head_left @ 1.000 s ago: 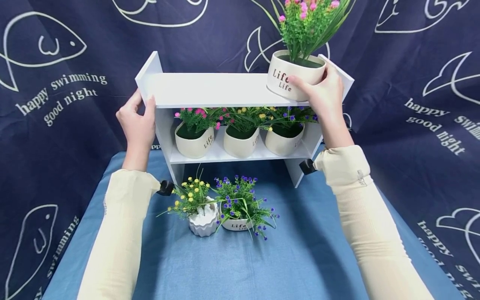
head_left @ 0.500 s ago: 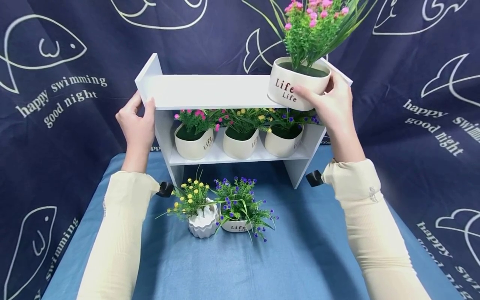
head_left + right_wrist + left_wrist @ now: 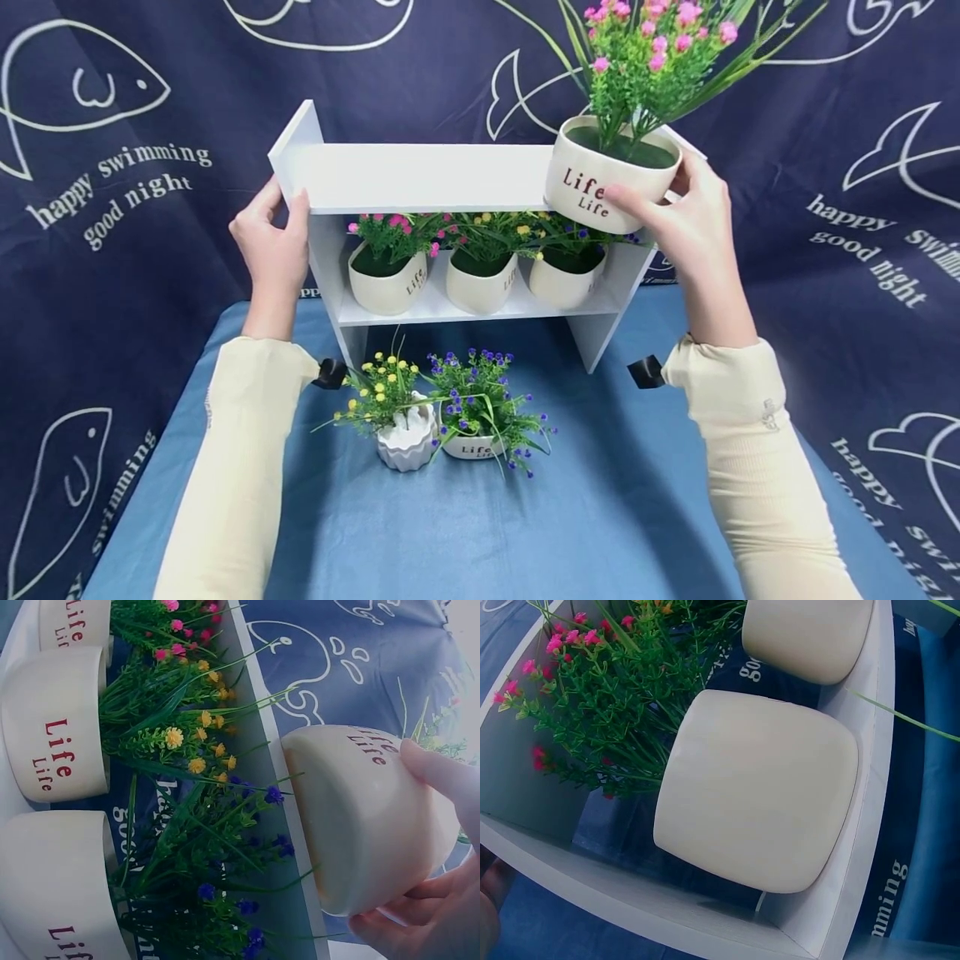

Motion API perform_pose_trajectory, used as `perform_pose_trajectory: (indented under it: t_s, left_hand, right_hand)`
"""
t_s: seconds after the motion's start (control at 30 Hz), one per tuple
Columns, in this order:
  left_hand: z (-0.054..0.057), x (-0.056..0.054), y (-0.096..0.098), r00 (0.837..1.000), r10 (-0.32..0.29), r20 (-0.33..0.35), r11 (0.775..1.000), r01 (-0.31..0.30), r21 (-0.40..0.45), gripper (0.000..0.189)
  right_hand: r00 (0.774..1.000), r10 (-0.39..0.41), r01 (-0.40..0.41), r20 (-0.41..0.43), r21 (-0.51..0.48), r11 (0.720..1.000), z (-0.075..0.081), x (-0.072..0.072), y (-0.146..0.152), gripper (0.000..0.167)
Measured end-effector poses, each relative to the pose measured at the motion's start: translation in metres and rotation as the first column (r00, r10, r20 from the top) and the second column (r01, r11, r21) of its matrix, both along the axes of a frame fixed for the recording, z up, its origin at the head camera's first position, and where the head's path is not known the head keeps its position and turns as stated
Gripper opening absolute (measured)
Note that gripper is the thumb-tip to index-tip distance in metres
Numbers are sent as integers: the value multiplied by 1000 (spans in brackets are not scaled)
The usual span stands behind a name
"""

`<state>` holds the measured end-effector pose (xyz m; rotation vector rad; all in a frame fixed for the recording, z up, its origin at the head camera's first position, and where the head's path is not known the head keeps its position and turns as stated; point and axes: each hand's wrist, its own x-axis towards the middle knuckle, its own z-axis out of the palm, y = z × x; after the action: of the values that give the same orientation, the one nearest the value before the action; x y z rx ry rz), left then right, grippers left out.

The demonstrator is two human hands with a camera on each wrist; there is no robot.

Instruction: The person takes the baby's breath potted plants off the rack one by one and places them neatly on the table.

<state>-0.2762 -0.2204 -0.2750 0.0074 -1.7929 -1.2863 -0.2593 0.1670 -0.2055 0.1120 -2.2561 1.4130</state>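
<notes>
R hand point(image 3: 693, 229) grips pink-flower pot point(image 3: 597, 177), which lies just L of palm, long axis looks approx. L–R, base jutting past near edge of top shelf point(image 3: 427, 177), R end; contact unclear. L hand point(image 3: 273, 246), farther off, grips L side panel point(image 3: 327, 271).

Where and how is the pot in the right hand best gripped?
Probably by the right end of the pot, coming from the right, as the right hand does: thumb in front, fingers behind. The smooth wall is free of leaves there, the pink flowers rise above it, and the top board lies to the left.
</notes>
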Motion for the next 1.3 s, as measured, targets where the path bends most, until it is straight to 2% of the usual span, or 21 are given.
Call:
perform_pose_trajectory:
  t_s: [0.13, 0.4, 0.47, 0.6, 0.67, 0.8, 0.87, 0.97, 1.1, 1.3]
  left_hand:
    - [0, 0, -1, 1000, 2, 6, 1000, -2, 5, 32]
    - [0, -1, -1, 1000, 1, 2, 1000, -1, 8, 33]
    - [0, -2, -1, 1000, 6, 0, 1000, -6, 9, 33]
    - [-1, -2, -1, 1000, 8, -3, 1000, -8, 7, 32]
    - [-1, -2, -1, 1000, 8, -6, 1000, -8, 7, 32]
    - [-1, -2, -1, 1000, 12, -2, 1000, -12, 13, 31]
    - [0, -1, -1, 1000, 12, 2, 1000, -12, 15, 31]
    - [0, 0, -1, 1000, 11, 7, 1000, -11, 16, 32]
    - [0, 0, 0, 1000, 7, 4, 1000, -7, 14, 32]
    - [0, -1, 0, 1000, 2, 6, 1000, -2, 17, 32]
  right_hand:
    - [1000, 19, -19, -21, -7, 1000, -2, 4, 2, 75]
    - [998, 43, -45, -45, -44, 998, -7, 14, 8, 70]
    - [996, 68, -72, -50, -87, 994, -10, 16, 10, 67]
    - [983, 163, -178, -85, -237, 955, -17, 21, 15, 65]
    - [967, 225, -252, -120, -315, 915, -21, 24, 17, 65]
    - [927, 326, -372, -184, -349, 860, -26, 27, 23, 56]
    - [907, 367, -418, -208, -341, 842, -28, 28, 26, 50]
    - [890, 402, -452, -212, -315, 834, -33, 29, 28, 47]
    - [887, 422, -460, -185, -297, 837, -39, 33, 31, 50]
    - [876, 452, -483, -169, -299, 823, -49, 37, 33, 53]
